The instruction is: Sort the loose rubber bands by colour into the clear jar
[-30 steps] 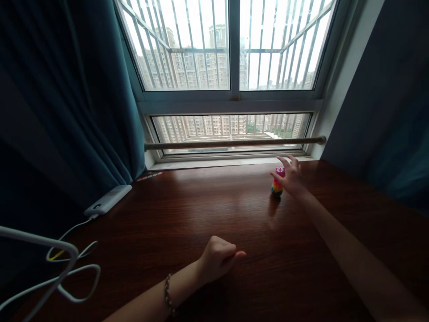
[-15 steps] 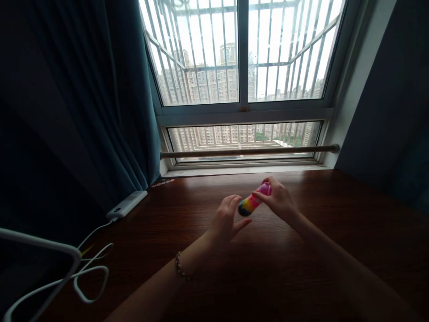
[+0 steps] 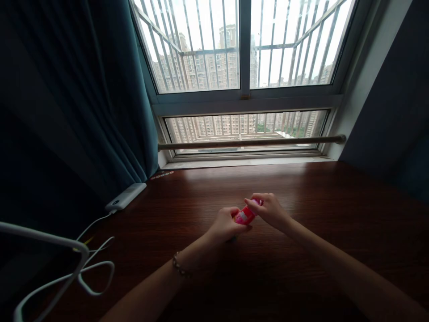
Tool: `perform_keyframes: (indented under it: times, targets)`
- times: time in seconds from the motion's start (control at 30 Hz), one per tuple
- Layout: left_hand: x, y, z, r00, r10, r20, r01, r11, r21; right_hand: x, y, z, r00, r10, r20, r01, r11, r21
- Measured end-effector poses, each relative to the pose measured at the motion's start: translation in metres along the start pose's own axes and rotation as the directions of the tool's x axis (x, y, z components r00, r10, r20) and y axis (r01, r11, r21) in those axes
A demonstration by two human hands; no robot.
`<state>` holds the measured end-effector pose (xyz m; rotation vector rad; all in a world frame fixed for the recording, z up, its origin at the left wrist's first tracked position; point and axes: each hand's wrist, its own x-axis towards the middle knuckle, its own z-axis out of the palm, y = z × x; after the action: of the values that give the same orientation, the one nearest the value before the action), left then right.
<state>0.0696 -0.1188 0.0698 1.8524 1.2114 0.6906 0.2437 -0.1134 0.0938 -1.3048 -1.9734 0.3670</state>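
Observation:
Between my hands, above the brown wooden tabletop [image 3: 201, 192], is a small rainbow-coloured tube [image 3: 244, 216], tilted with its pink end up to the right. My left hand [image 3: 226, 225] is wrapped around its lower part, which the fingers mostly hide; a bracelet [image 3: 178, 264] circles that wrist. With fingers and thumb closed, my right hand [image 3: 268, 207] grips the pink upper end. A pale patch shows on the red and pink middle. What kind of tube it is, I cannot make out.
At the left lies a white power bank [image 3: 126, 197] with a white cable [image 3: 95, 293] plugged in. A white bent bar [image 3: 40, 238] crosses the left foreground. A blue curtain [image 3: 117, 112] hangs beside the barred window, with a rail [image 3: 251, 143] low across it.
My left hand has closed around the tube's lower end, where it was open beside it before. The tube and my right hand have come lower. The view has tipped slightly downward.

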Motion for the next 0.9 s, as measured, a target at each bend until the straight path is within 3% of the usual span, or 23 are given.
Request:
perform_keyframes:
  times: [0.1, 0.17, 0.27, 0.33, 0.47, 0.57, 0.63, 0.77, 0.9]
  targets:
    - [0.006, -0.002, -0.002, 0.969, -0.089, 0.230, 0.162, 0.932, -0.323, 0.003, 0.002, -0.006, 0.994, -0.085, 0.064, 0.073, 0.983, 0.170]
    - [0.008, -0.002, -0.006, 0.952, -0.107, 0.286, 0.227, 0.875, -0.428, 0.007, 0.003, -0.012, 0.978, -0.150, 0.143, 0.094, 0.936, 0.338]
    - [0.008, -0.001, -0.011, 0.947, -0.116, 0.301, 0.248, 0.857, -0.451, 0.011, 0.005, -0.017, 0.946, -0.193, 0.262, 0.000, 0.805, 0.594]
    - [0.008, -0.001, -0.013, 0.946, -0.102, 0.309, 0.228, 0.885, -0.406, 0.012, 0.005, -0.016, 0.941, -0.170, 0.294, -0.071, 0.748, 0.660]
    - [0.006, -0.003, -0.012, 0.947, -0.060, 0.317, 0.146, 0.955, -0.257, 0.008, 0.005, -0.010, 0.959, -0.058, 0.276, -0.075, 0.891, 0.449]
    - [0.007, -0.005, -0.012, 0.952, -0.057, 0.300, 0.117, 0.975, -0.188, 0.006, 0.007, -0.014, 0.916, -0.004, 0.401, -0.124, 0.948, 0.292]
    - [0.008, -0.006, -0.012, 0.961, -0.058, 0.269, 0.109, 0.978, -0.179, 0.006, 0.008, -0.019, 0.890, -0.021, 0.455, -0.127, 0.948, 0.293]
    - [0.010, -0.005, -0.014, 0.978, -0.032, 0.206, 0.091, 0.955, -0.283, 0.008, 0.009, -0.031, 0.884, -0.095, 0.458, -0.102, 0.916, 0.387]
    - [0.010, -0.001, -0.023, 0.933, -0.026, 0.359, 0.215, 0.839, -0.499, 0.010, 0.010, -0.036, 0.868, -0.168, 0.466, -0.093, 0.869, 0.487]
